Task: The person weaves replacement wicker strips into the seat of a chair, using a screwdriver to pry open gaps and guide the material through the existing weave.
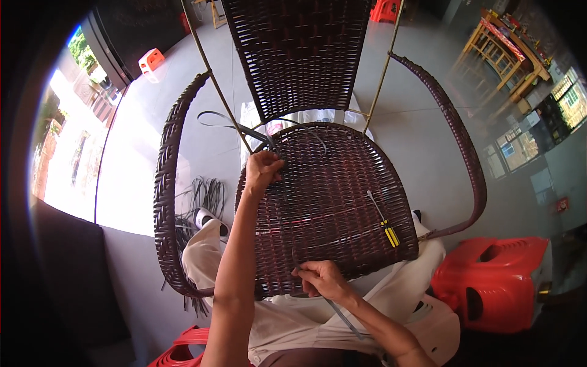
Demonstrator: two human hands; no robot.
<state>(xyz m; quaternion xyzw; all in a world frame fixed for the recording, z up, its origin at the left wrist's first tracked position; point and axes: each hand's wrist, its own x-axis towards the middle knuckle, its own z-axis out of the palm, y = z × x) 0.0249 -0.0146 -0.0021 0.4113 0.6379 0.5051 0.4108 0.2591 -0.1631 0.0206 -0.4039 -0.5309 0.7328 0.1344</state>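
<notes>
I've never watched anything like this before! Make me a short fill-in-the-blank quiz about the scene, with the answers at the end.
The screwdriver on the seat has a black and ____ handle.
The hand gripping the strip above the trousers is the person's own ____ one.
The plastic stool at the lower right of the picture is coloured ____.

Missing words: yellow; right; red.

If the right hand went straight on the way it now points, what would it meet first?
Probably the person's bare left forearm, crossing the line of the right hand in the picture; depth is unclear, so the hand might brush the dark brown woven chair seat first.
</notes>
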